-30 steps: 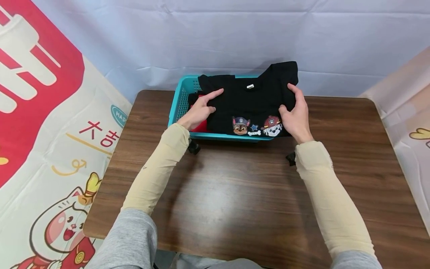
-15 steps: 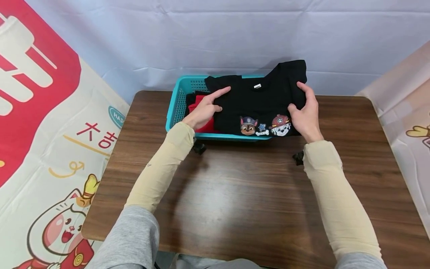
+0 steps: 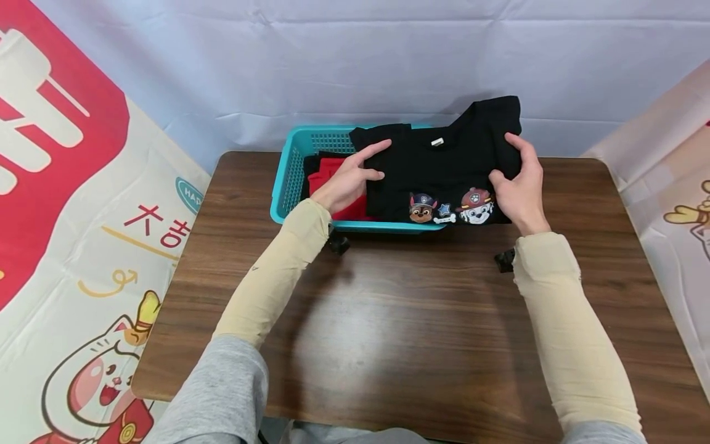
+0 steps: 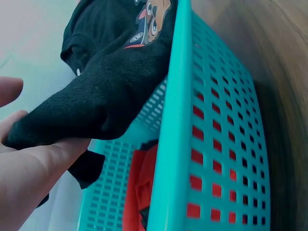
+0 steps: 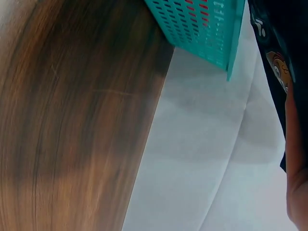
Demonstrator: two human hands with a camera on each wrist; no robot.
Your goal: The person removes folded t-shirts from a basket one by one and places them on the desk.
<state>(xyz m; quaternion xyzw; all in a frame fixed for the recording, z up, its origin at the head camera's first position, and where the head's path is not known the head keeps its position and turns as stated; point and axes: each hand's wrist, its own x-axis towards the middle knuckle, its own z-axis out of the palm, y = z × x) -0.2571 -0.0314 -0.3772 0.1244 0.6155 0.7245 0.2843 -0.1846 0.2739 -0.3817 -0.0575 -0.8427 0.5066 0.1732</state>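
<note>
Between both hands a folded black T-shirt [image 3: 421,172] with cartoon dog faces hangs over the right part of a turquoise basket [image 3: 281,179]. My left hand [image 3: 348,180] grips its left edge, thumb and index finger apart along the cloth; the left wrist view shows the black fabric [image 4: 96,101] held in the hand. On the right edge, my right hand [image 3: 521,188] pinches the shirt, thumb on the front. Red clothing [image 3: 327,174] and some black cloth lie in the basket, partly hidden by the left hand and shirt.
The basket stands at the back of a brown wooden table [image 3: 399,320], close to a white cloth backdrop [image 3: 388,61]. A printed banner [image 3: 111,265] hangs to the left of the table.
Both hands have shifted right with the black T-shirt, past the basket's right side. More of the red clothing in the basket now shows.
</note>
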